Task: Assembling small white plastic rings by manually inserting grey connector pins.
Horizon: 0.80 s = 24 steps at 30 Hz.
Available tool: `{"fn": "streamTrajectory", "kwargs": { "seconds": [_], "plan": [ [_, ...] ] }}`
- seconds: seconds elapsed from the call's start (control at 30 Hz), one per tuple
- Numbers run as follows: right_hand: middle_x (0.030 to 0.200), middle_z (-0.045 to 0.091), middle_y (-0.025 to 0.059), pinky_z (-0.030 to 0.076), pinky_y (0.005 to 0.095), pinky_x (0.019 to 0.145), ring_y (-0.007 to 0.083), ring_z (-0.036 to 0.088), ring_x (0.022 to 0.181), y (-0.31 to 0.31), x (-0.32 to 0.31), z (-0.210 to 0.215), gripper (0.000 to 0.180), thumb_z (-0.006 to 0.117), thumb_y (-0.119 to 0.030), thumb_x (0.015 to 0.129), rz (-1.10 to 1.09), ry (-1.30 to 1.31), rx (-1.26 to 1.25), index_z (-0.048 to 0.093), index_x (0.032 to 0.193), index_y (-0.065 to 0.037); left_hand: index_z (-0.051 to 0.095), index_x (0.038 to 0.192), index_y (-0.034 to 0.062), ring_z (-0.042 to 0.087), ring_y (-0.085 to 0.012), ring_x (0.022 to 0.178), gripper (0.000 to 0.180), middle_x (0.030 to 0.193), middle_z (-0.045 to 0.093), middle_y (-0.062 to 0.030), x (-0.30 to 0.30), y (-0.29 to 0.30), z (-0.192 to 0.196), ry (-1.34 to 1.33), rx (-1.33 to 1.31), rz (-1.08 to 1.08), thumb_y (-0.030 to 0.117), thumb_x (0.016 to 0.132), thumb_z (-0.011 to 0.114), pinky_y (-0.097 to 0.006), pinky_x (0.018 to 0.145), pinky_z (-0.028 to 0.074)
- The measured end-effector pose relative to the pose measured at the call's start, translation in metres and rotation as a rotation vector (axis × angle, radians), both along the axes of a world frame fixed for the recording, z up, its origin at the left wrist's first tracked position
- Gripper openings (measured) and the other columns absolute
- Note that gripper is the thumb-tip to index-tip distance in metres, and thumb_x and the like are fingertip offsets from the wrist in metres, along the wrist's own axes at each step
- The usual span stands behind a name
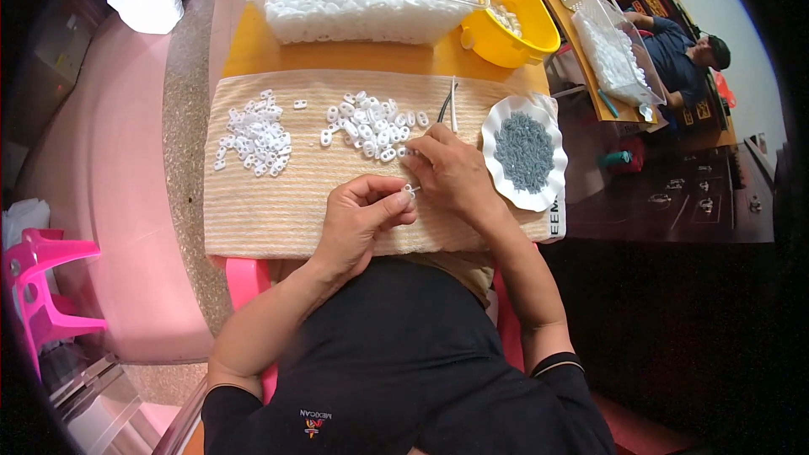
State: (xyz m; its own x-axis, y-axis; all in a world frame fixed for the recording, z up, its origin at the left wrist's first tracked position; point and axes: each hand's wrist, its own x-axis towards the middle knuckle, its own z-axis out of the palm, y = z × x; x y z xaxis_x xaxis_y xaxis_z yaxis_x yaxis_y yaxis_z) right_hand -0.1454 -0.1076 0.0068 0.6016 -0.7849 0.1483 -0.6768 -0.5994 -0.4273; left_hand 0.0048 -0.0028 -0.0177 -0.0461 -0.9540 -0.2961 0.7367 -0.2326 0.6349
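Between the thumb and fingers of my left hand [368, 215] is a small white plastic piece [409, 190] with a ring-like end; a thin pale pin-like bit sticks out toward the right. My right hand [453, 170] reaches over the near right edge of a pile of white oval two-holed plastic pieces [362, 124]. Its fingers are bent together at the pieces, and their tips are partly hidden. To the left lies a second pile of smaller white two-holed pieces [255, 136]. Right of my right hand, a white scalloped dish [558, 170] holds many small grey-blue parts [527, 152].
A striped cloth [253, 223] covers the near table. Behind it stand a clear bin [362, 29] of white pieces and a yellow basin [503, 52]. A slim black-and-white tool [453, 105] lies beside the dish. Pink stool [50, 286] at left; another person [674, 59] sits at far right.
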Motion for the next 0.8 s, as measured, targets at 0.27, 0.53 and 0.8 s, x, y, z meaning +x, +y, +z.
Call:
{"fn": "streamTrajectory", "kwargs": {
  "seconds": [0.27, 0.53, 0.8],
  "plan": [
    [0.080, 0.061, 0.0128, 0.050, 0.0370, 0.060, 0.0283, 0.062, 0.069, -0.001, -0.008, -0.005, 0.013, 0.069, -0.013, 0.080, 0.055, -0.155, 0.012, 0.061, 0.084, -0.003, 0.062, 0.101, -0.0001, 0.066, -0.0166, 0.077, 0.015, 0.087, 0.066, -0.0095, 0.000, 0.000, 0.000, -0.010, -0.007, -0.004, 0.003, 0.087, 0.065, -0.031, 0.073, 0.058],
    [0.075, 0.063, 0.0061, 0.046, 0.0254, 0.054, 0.0102, 0.059, 0.062, -0.001, -0.010, 0.004, 0.014, 0.069, -0.007, 0.082, -0.027, -0.433, 0.228, 0.063, 0.094, -0.002, 0.063, 0.101, 0.0005, 0.066, -0.0159, 0.076, 0.015, 0.086, 0.066, -0.0087, 0.000, 0.000, 0.003, 0.020, 0.005, 0.009, 0.003, 0.087, 0.065, -0.030, 0.073, 0.058],
    [0.086, 0.066, 0.0007, 0.048, 0.0193, 0.065, 0.0050, 0.058, 0.074, 0.018, -0.023, -0.001, 0.019, 0.070, -0.008, 0.086, -0.090, -0.646, 0.727, 0.066, 0.101, 0.002, 0.063, 0.101, 0.0002, 0.066, -0.0159, 0.077, 0.016, 0.087, 0.066, -0.0090, -0.001, 0.000, 0.004, 0.041, 0.007, 0.039, 0.003, 0.086, 0.066, -0.030, 0.073, 0.058]
  ]
}}
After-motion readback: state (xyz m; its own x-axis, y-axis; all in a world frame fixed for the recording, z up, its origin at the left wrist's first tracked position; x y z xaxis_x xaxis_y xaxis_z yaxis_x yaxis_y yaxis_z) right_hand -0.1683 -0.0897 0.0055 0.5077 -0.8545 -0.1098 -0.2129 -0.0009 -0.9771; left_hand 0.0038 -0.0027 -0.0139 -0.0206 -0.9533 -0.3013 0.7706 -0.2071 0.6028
